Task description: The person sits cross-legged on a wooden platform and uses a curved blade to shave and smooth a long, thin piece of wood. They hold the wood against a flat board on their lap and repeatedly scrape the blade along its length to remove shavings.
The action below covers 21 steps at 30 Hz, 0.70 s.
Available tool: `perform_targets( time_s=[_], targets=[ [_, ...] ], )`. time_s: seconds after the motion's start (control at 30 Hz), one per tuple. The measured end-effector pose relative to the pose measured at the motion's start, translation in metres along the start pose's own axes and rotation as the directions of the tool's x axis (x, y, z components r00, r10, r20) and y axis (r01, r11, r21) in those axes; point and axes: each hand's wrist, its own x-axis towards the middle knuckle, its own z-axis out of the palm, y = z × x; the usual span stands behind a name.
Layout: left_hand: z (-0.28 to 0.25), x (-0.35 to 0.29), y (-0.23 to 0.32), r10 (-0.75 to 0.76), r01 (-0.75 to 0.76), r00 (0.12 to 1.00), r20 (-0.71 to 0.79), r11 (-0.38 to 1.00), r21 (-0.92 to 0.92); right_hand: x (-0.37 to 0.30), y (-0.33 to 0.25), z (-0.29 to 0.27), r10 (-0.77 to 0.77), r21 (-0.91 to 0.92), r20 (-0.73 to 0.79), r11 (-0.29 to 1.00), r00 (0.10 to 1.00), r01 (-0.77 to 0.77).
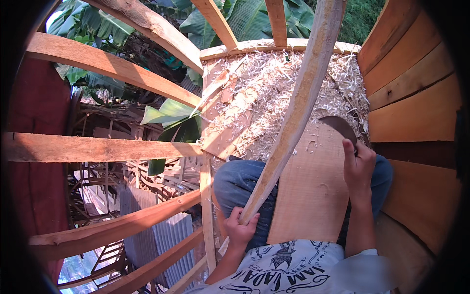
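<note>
My left hand (239, 228), fingers wrapped round it, grips the lower end of a long pale wooden pole (293, 117) with a rough brown strip along its face. The pole slants up and to the right, past the top of the view. In my right hand (360, 166) is a dark, curved-edged knife (339, 127), thumb pointing up; its handle is hidden in my fist. The blade lies over the far end of a flat wooden board (311, 191) resting across my lap. A few shavings sit on the board. Pole and blade look apart.
Curled wood shavings (274, 108) cover the plank floor ahead, with loose wood pieces (223, 139) at its left. Spaced wooden rails (107, 147) line the open left side, a drop beyond them. A wall of planks (411, 112) stands close on the right.
</note>
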Motion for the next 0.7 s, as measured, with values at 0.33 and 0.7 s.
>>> perform_targets(
  time_s=[0.33,0.7],
  targets=[
    [0.000,0.001,-0.008,-0.069,0.073,0.994,0.084,0.997,-0.036,-0.044,-0.015,0.017,-0.431,-0.017,0.422,0.876,0.797,0.482],
    [-0.009,0.008,-0.012,-0.013,0.024,0.990,0.143,0.997,-0.079,0.007,-0.007,0.027,-0.109,0.070,0.043,0.992,0.993,0.106]
  ],
)
